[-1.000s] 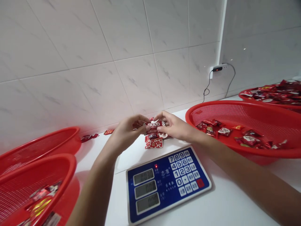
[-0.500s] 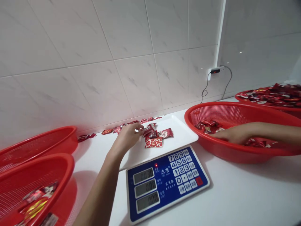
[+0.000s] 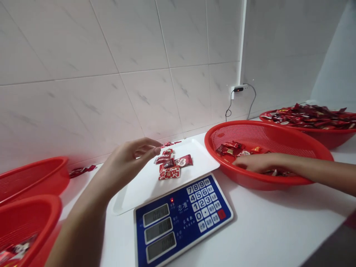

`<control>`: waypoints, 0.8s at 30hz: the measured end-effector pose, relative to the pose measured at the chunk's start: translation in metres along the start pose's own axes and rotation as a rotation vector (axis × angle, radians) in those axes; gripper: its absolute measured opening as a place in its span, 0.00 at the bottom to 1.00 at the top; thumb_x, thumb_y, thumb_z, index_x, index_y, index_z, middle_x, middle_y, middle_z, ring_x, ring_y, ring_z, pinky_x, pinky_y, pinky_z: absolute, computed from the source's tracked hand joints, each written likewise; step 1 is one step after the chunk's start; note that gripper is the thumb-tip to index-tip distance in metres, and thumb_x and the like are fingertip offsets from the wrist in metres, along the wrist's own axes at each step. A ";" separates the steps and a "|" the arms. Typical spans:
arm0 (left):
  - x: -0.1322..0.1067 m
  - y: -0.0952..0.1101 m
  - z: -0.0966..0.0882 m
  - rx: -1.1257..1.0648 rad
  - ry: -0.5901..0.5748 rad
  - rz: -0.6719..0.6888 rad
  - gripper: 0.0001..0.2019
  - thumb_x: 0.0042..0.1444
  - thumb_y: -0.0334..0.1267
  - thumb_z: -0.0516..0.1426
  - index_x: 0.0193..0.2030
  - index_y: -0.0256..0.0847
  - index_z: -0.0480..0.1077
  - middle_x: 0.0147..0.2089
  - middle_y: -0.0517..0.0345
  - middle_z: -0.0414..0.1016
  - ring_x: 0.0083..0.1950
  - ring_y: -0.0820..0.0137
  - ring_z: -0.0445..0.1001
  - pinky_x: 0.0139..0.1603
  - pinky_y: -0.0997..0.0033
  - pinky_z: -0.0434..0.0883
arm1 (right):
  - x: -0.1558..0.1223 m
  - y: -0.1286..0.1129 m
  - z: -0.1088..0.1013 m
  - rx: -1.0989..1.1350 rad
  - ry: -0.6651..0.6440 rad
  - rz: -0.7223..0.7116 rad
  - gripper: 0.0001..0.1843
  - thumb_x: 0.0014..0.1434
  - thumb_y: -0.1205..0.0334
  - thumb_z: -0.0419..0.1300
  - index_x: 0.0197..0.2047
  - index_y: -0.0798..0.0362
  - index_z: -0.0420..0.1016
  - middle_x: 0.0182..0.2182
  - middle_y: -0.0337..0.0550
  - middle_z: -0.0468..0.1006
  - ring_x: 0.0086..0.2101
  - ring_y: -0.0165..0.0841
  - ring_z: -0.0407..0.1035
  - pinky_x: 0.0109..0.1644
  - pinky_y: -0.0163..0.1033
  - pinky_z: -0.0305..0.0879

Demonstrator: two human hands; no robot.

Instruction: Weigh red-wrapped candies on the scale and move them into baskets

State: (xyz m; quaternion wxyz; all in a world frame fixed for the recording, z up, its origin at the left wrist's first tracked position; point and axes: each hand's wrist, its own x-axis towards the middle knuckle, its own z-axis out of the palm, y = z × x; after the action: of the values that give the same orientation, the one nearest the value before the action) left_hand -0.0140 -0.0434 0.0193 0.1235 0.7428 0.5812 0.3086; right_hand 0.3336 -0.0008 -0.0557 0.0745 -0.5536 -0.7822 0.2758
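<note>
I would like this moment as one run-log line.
left hand: near wrapped packets; right hand: in red basket; tray: under packets

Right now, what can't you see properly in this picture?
Head view: what, if anything, the right hand holds; the hand itself hides it.
Head view: exact numbers on the scale screens; too dim and blurred.
Head view: the rest of the near left basket; the left and bottom edges cut it off.

One head-worn view, forward and down across the scale (image 3: 182,222) toward the tiled wall (image 3: 141,89), apparently from close above
</note>
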 end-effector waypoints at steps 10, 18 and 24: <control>-0.006 0.020 0.009 -0.274 -0.007 0.060 0.21 0.55 0.60 0.61 0.46 0.47 0.78 0.44 0.53 0.84 0.47 0.60 0.81 0.49 0.63 0.77 | 0.001 -0.075 -0.041 0.428 0.357 -0.340 0.08 0.60 0.63 0.62 0.44 0.50 0.76 0.49 0.46 0.80 0.50 0.38 0.73 0.56 0.44 0.68; 0.001 0.018 0.034 -0.424 -0.005 0.054 0.21 0.52 0.55 0.63 0.41 0.39 0.71 0.38 0.48 0.83 0.40 0.60 0.81 0.40 0.63 0.76 | 0.028 -0.140 0.005 0.532 0.209 -0.578 0.07 0.60 0.73 0.60 0.42 0.54 0.75 0.43 0.45 0.79 0.45 0.34 0.74 0.53 0.42 0.70; -0.008 0.028 0.032 -0.334 -0.086 0.090 0.23 0.56 0.59 0.61 0.50 0.46 0.73 0.44 0.54 0.83 0.46 0.60 0.82 0.43 0.65 0.78 | 0.019 -0.101 -0.043 0.190 0.250 -0.468 0.12 0.57 0.73 0.61 0.45 0.55 0.76 0.44 0.46 0.81 0.44 0.34 0.75 0.51 0.39 0.70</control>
State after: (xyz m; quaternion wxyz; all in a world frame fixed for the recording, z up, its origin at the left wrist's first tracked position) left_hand 0.0257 -0.0535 0.0073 0.2560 0.7498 0.4821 0.3740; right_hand 0.2611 0.0078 0.0291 0.2837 -0.3782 -0.8441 0.2528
